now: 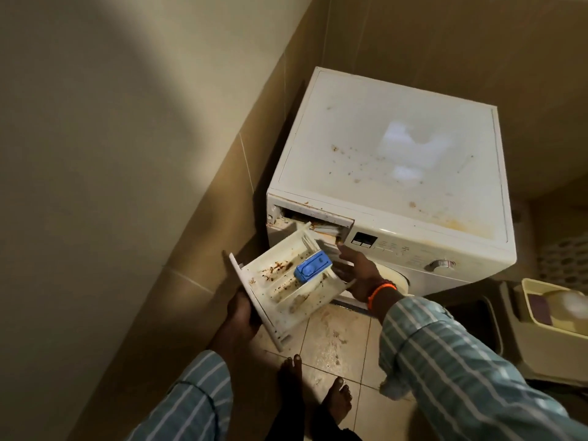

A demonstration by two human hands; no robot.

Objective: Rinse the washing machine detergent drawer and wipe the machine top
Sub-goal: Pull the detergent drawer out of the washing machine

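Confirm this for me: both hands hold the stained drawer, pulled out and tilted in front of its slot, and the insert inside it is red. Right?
Not quite: the insert is blue, not red, as the head view shows. The rest stands: the left hand holds the front panel end of the stained drawer and the right hand holds its far end, pulled out and tilted in front of the slot.

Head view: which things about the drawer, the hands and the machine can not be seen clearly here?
- Left hand: its fingers are hidden behind the drawer front panel.
- Drawer slot: the inside is dark, and the drawer's rear end covers it.
- Control panel: labels too small to read.
- Machine door: hidden by the right hand and sleeve.
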